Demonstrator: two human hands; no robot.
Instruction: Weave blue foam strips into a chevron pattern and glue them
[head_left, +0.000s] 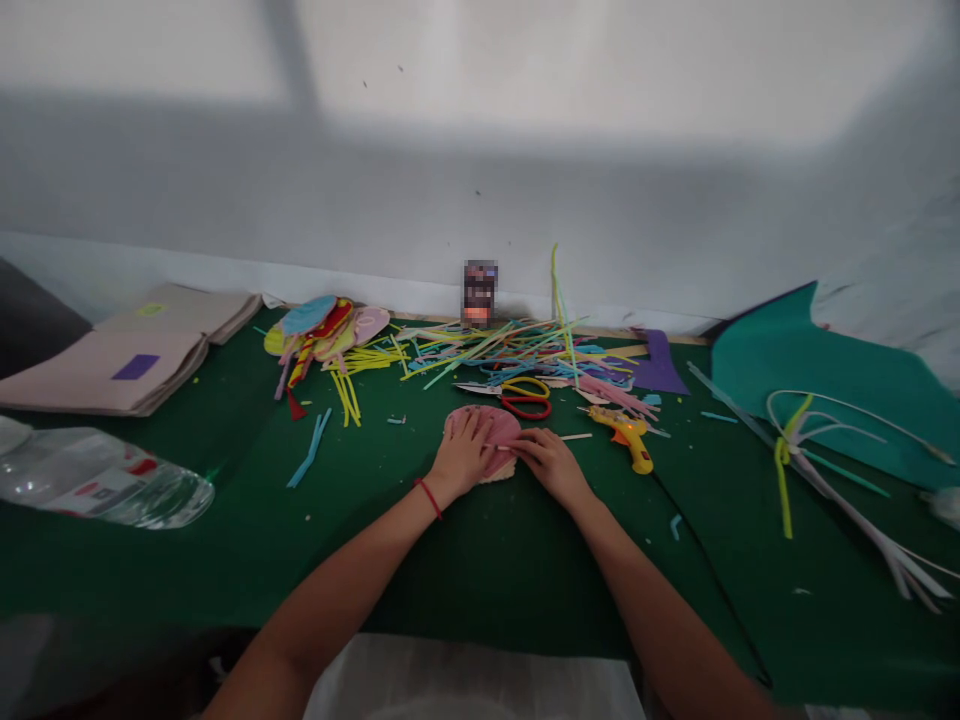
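Observation:
A pink rounded piece [504, 425] with a ragged pale lower edge lies flat on the green table. My left hand [463, 455] rests over its left side, fingers stretched out and holding nothing. At the right edge of the piece, my right hand [553, 465] has its fingertips together on a thin pink strip [498, 447] that lies across it. Scissors [525, 398] with red and yellow handles lie just beyond my hands. To the right is a yellow glue gun [626, 432], its black cord running toward the front edge.
Behind the scissors lies a heap of coloured strips [510, 352]. Decorated cutouts [326, 330] and pale cardboard [112, 360] are on the left, with a clear bottle [112, 480] nearer. A phone [480, 292] leans by the wall. Teal sheet [825, 380] covers the far right.

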